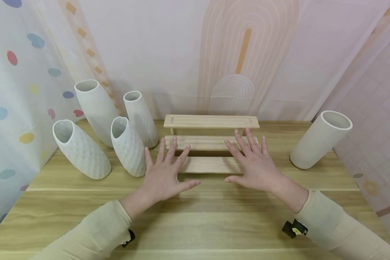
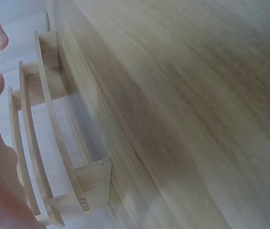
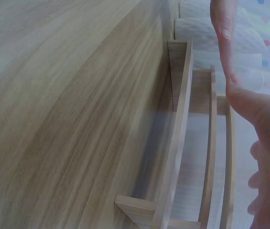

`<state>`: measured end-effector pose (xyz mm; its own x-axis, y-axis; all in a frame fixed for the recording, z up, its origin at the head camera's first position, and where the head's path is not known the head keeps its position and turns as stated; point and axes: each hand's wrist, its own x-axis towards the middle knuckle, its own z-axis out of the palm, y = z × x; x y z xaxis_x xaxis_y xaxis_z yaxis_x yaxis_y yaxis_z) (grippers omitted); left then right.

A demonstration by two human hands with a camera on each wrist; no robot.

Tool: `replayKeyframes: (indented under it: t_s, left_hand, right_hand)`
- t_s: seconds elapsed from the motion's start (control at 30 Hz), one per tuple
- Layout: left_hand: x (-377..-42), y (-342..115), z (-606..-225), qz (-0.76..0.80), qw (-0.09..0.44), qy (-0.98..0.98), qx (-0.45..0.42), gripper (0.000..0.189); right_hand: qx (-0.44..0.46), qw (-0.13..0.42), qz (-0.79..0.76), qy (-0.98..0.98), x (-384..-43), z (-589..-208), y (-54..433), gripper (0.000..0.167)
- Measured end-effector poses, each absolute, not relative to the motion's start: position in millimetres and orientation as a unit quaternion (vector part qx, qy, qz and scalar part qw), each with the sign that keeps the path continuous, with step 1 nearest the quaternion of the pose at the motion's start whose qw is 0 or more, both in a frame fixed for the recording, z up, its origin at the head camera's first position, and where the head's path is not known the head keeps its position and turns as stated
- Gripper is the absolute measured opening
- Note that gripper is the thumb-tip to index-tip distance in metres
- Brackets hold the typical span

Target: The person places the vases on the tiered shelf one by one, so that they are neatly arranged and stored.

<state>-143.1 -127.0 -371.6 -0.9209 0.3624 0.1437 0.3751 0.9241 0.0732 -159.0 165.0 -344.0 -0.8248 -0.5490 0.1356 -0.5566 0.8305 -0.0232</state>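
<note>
Both hands are spread with straight fingers, palms down, in front of a three-step wooden stand (image 1: 211, 165). My left hand (image 1: 164, 177) is over the stand's left front, close to a short dimpled white vase (image 1: 129, 150). Over its right front is my right hand (image 1: 256, 168). Neither hand holds anything. In the left wrist view, the stand (image 2: 54, 114) shows its slats and side supports, with part of the hand (image 2: 1, 176) at the left edge. The right wrist view has the stand (image 3: 180, 133) beside the hand (image 3: 268, 129), apart from it.
More white vases stand on the left: a tall smooth one (image 1: 97, 112), a ribbed one (image 1: 142, 121) and a dimpled one (image 1: 82, 151). A ribbed cylindrical vase (image 1: 318, 141) is at the right. Patterned curtains (image 1: 156, 47) hang behind the wooden table (image 1: 208, 224).
</note>
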Motion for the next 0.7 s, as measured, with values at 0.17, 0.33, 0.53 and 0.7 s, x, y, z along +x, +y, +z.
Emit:
replayKeyframes:
  t_s: [0.17,0.33,0.53,0.7]
  left_hand:
    - [-143.4,-127.2,-372.0,-0.051,0.068,-0.978,-0.190,0.105]
    - [-143.6,-127.5,-372.6,-0.059,0.076,-0.977,-0.189,0.105]
    - [-142.9,-127.8,-373.7,-0.076,0.086,-0.976,-0.187,0.105]
    - [-141.1,-127.7,-375.8,-0.094,0.090,-0.975,-0.180,0.104]
  right_hand:
    - [0.290,0.067,0.038,-0.954,-158.4,-344.7,165.6,0.108]
    - [0.286,0.068,0.057,-0.954,-158.9,-347.4,167.4,0.109]
    - [0.279,0.070,0.094,-0.953,-157.7,-352.7,171.2,0.111]
    - [0.278,0.090,0.130,-0.948,-156.8,-358.9,174.5,0.110]
